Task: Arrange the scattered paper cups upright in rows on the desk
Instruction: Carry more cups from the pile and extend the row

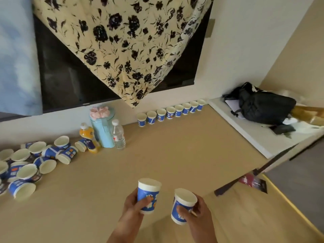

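Two cups are off the desk, low in the view and side by side. The left cup stands nearly upright, mouth up, with the left hand wrapped round its lower wall from 8 o'clock. The right cup is also mouth up, its long axis leaning toward 11 o'clock. The right hand grips it from 4 o'clock, thumb across the front.

The row of eight upright cups lies well away at 12 o'clock, against the wall, and runs up toward 1 o'clock. Its near left end sits almost straight ahead of the left cup, so the left hand looks the closer one to extend it there. A bottle stands near that end. The pile of toppled cups lies at 9 to 10 o'clock.
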Motion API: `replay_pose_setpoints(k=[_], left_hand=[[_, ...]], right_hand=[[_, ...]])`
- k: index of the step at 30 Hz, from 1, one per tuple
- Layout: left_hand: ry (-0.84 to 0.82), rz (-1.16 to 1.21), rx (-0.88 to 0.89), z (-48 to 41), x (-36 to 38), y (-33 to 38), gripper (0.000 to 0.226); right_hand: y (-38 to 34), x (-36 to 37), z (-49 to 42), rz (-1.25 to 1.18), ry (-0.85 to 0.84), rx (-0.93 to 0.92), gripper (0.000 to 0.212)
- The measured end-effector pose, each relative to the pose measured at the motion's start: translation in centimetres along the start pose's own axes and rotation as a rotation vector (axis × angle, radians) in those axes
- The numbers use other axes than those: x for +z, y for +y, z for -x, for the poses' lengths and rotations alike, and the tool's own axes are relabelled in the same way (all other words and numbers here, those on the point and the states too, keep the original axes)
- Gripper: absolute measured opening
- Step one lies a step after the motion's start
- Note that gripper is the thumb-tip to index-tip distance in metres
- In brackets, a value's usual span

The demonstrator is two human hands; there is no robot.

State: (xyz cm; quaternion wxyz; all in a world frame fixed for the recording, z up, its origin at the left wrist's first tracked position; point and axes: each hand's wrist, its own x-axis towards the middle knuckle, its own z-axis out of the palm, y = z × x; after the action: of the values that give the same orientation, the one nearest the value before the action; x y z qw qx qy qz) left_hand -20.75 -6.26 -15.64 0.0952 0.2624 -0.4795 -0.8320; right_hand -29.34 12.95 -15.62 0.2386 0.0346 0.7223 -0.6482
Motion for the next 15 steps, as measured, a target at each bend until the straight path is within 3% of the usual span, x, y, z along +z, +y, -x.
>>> replay_pose_setpoints(k=[7,10,12,15], left_hand=[[0.113,-0.068,0.083,-2.7,3.6,-0.3,0.072],[0.186,-0.117,0.132,-5.9,3.7,0.2,0.073],[0.215,-0.153,0.152,-8.4,4.0,0.3,0.059],[0.228,-0.147,0.164,-12.0,4.9,0.6,0.041]], right_hand=[[0.1,-2.2,-4.2,0.01,-0.017,0.075,0.049],[-0.9,-1.6,-7.0,0.039,-0.071,0.089,0.064],[-1.5,-1.6,-9.4,0.063,-0.094,0.089,0.076],[-3.2,-1.5,-13.1,0.079,-0.113,0.08,0.057]])
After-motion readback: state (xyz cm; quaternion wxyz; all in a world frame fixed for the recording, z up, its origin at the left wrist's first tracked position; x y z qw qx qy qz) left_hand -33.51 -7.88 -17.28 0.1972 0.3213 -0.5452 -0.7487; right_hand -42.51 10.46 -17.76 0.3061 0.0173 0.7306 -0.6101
